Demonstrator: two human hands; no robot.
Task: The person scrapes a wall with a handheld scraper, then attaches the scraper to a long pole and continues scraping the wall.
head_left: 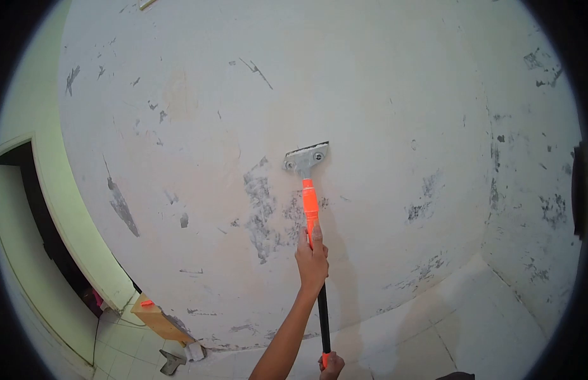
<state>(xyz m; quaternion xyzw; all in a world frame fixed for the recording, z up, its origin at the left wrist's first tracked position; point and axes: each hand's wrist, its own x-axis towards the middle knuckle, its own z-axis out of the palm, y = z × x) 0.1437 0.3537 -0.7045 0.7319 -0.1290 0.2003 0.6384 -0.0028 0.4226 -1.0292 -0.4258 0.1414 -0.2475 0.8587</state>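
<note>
A long-handled wall scraper [324, 310] with a grey head and an orange and black handle stands nearly upright in front of the wall. Its blade edge [308, 148] is up against the white wall [383, 95]; firm contact is hard to judge. My left hand [312, 258] is closed around the orange upper part of the handle. Lower down, at the bottom of the view, my right hand [332, 366] grips the orange end of the handle. Grey bare patches [261, 212] mark the wall just left of the scraper.
At lower left, a wooden piece [159, 323] with a small orange object [147, 304] on it stands by the wall. A grey flat-bladed tool [172, 362] lies on the tiled floor [132, 345]. A doorway [40, 221] is at left; another wall [528, 158] meets this one at right.
</note>
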